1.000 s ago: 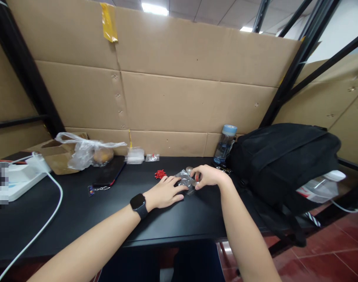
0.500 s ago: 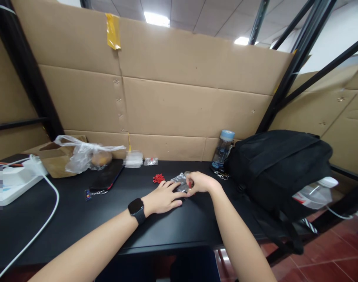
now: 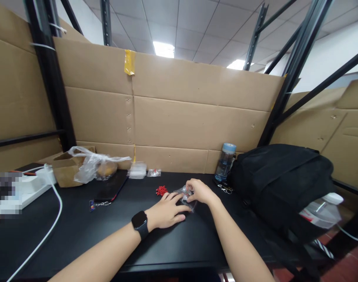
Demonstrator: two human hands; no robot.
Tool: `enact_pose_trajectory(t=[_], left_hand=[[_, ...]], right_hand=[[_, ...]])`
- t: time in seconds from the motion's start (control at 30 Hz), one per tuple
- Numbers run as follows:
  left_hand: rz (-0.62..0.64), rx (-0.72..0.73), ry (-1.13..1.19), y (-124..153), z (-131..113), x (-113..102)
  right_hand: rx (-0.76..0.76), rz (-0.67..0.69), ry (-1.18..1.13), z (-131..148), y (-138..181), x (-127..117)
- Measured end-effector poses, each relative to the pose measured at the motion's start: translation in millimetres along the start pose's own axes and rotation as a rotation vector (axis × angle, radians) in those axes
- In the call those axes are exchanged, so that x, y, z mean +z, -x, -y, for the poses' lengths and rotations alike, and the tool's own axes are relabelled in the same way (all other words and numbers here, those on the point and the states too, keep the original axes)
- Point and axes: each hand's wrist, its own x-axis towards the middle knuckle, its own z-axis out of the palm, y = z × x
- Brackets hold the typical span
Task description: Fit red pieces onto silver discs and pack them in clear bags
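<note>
Lying on the tabletop (image 3: 179, 246), the crinkled clear bag (image 3: 184, 200) slanted lengthwise, perhaps, from far left to near right. The left hand (image 3: 165, 213) spread its grip; whether the right hand (image 3: 198, 190) pinched the bag, I couldn't tell.

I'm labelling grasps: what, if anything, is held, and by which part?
The left hand touches the left side of the plastic bag; the right hand is at its right, any grip too hidden to tell.

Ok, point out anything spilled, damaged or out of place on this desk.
Nothing is plainly spilled or damaged. Mildly odd: small red pieces lie in a loose heap on the black desk just beyond the left hand, uncontained, though gathered in one cluster.
</note>
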Motion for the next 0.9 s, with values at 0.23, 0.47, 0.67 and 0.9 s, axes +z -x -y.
enact_pose_trajectory(t=[0.23, 0.47, 0.67, 0.9], left_hand=[[-0.042, -0.024, 0.032, 3, 3, -3], [-0.144, -0.139, 0.097, -1, 13, -12], [-0.224, -0.191, 0.072, -7, 12, -11], [-0.33, -0.386, 0.243, -8, 20, -8]], right_hand=[[-0.077, -0.183, -0.003, 6, -8, 20], [-0.226, 0.019, -0.361, -18, -1, -4], [-0.245, 0.121, -0.278, -22, 0, -1], [-0.182, 0.047, -0.482, -20, -6, -1]])
